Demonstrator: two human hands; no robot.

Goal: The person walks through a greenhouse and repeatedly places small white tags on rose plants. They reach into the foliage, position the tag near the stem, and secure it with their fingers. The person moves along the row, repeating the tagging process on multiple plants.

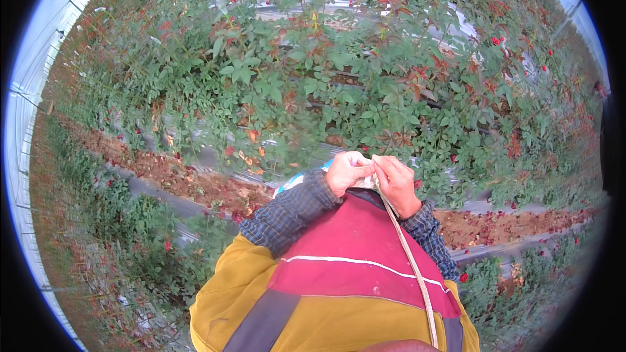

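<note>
My left hand (348, 172) and my right hand (394, 182) meet in front of my waist, fingertips pinched close together. Whatever lies between the fingertips is too small to make out. Just under them shows the pale edge of a white-and-blue bag (296, 182), mostly hidden by my left forearm and apron. A long beige cord strap (414, 268) runs from my neck over the crimson apron (337, 244) to the bag beside my right hand. Checked sleeve covers (296, 210) wrap both forearms over a mustard garment (244, 274).
Dense rose bushes (274, 68) with reddish young shoots stand close in front. A soil path (494, 227) strewn with fallen petals crosses at my feet, edged by plastic mulch film (161, 198). More rose plants (146, 234) grow behind it. Greenhouse film (36, 58) walls the left side.
</note>
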